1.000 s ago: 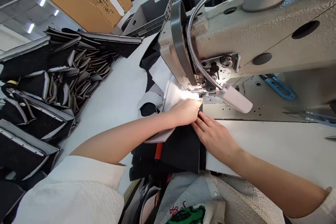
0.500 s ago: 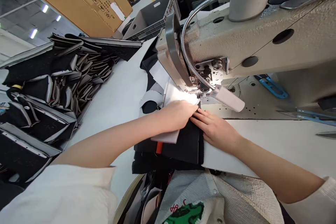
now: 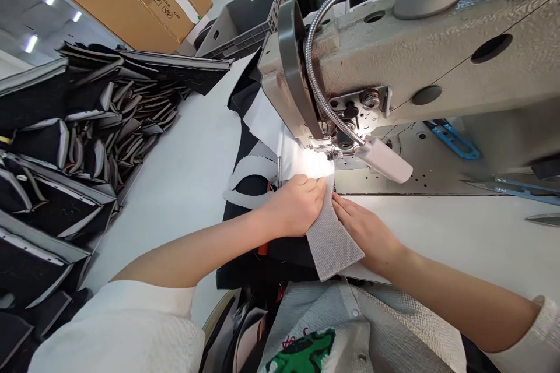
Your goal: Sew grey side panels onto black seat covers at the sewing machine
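Under the needle area of a sewing machine (image 3: 345, 76) lies a light grey mesh fabric piece (image 3: 332, 245), brightly lit at its far end. My left hand (image 3: 297, 207) is closed, its bent fingers pinching the left side of this piece just in front of the needle. Along the fabric's right edge my right hand (image 3: 365, 230) rests with fingers stretched out, touching the edge and the white table (image 3: 415, 221). Black fabric (image 3: 280, 268) spreads beneath the grey piece and my left hand. A curved grey strip (image 3: 251, 166) lies left of the needle.
Many black padded pieces with grey edges (image 3: 56, 198) are piled at the left. A grey crate (image 3: 249, 14) and a cardboard box (image 3: 126, 0) stand behind. Blue thread snips (image 3: 452, 139) lie on the machine bed. A lamp (image 3: 385, 158) hangs by the needle.
The grey fabric piece has turned, so its near end now shows toward the right hand. My left hand shifted slightly down, and my right hand slid a little right and down.
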{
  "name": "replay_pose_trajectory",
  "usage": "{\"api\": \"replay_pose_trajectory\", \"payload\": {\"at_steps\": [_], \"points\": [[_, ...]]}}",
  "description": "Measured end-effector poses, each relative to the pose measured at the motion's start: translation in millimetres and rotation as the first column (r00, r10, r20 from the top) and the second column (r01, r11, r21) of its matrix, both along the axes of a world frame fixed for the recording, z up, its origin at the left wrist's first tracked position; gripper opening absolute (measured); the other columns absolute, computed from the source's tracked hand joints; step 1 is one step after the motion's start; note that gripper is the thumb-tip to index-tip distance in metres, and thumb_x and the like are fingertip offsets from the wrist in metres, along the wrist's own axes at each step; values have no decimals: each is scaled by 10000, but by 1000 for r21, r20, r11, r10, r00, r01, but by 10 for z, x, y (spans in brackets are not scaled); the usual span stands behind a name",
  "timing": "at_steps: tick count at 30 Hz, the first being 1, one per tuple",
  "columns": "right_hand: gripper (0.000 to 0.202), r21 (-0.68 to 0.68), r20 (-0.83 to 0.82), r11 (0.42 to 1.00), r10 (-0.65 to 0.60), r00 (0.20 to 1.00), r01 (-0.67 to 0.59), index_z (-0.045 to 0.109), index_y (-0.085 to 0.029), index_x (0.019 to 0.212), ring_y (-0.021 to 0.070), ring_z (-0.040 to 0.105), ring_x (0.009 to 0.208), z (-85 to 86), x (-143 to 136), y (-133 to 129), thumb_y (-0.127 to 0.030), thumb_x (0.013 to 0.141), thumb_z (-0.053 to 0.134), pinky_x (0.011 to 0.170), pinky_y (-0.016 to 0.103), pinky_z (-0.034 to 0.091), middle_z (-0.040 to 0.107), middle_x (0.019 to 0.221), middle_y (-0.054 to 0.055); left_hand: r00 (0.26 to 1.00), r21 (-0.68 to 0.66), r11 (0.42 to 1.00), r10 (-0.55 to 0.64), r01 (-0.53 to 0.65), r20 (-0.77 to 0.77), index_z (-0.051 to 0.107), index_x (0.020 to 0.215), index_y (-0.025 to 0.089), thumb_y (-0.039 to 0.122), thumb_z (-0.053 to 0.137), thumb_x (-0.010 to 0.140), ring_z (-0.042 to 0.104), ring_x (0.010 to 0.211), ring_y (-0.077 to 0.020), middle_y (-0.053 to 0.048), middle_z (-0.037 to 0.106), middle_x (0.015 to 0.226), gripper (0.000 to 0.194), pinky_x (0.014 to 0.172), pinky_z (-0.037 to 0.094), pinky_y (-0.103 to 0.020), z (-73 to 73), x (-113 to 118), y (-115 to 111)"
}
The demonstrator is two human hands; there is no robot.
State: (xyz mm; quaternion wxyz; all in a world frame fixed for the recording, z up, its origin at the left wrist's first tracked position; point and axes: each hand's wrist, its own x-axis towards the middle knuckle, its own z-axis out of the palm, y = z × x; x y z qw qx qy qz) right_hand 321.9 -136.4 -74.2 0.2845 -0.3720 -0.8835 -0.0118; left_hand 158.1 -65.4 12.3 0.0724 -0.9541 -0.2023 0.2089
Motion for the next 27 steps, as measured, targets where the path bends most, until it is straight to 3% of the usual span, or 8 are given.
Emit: {"api": "replay_pose_trajectory", "payload": {"at_steps": [5,9,12,15,19,23,27], "points": [[367,19,36,999,-34,999,34,600,3,1146,264,564,1120,-5,-9,12,-66,845,400,950,369,490,612,1181,196,998,-52,999,-10,7,-55,477,1289,-2,259,412,851,530,1052,-288,-220,422,1386,514,845,423,-392,8,-72,-41],[351,13,101,1000,-24,995,23,600,13,1141,278,551,1142,-23,-28,1,-73,838,443,962,377,482,595,1203,211,992,-56,991,123,-124,-28,387,1363,74,297,486,812,554,1020,-278,-205,219,1500,602,815,468,-384,15,-70,-25],[357,-4,124,999,-41,991,42,587,11,1155,281,533,1163,-17,-34,-3,-66,835,448,974,383,470,588,1204,221,980,-173,965,197,-200,-33,363,1376,138,302,557,748,574,1021,-286,-182,166,1521,678,795,501,-389,69,-38,41],[388,31,155,998,-64,986,59,552,28,1197,282,526,1170,-7,-37,-1,-43,839,418,974,390,468,580,1211,230,959,-362,895,284,-260,15,402,1357,180,225,476,801,537,1149,-256,-119,289,1493,563,925,478,-377,131,-33,103],[404,62,137,996,-76,988,68,546,20,1212,283,521,1174,-16,-40,3,-51,839,406,975,387,467,564,1246,213,863,-572,761,476,-306,171,402,1371,200,175,373,858,419,1296,-177,-51,426,1424,514,1077,369,-315,146,-81,122],[397,41,165,995,-92,982,86,557,9,1197,269,549,1123,-4,-44,14,-38,837,397,976,380,459,604,1173,202,884,-661,705,448,-256,135,380,1397,229,171,420,850,453,1272,-217,-50,290,1497,552,1055,399,-322,107,-129,139],[380,34,191,995,-100,977,95,566,15,1174,273,546,1113,19,-45,94,-41,844,387,985,391,440,606,1145,213,912,-611,762,380,-215,153,363,1408,245,175,443,852,442,1280,-229,-55,307,1491,566,1047,403,-331,51,-134,249]]}}
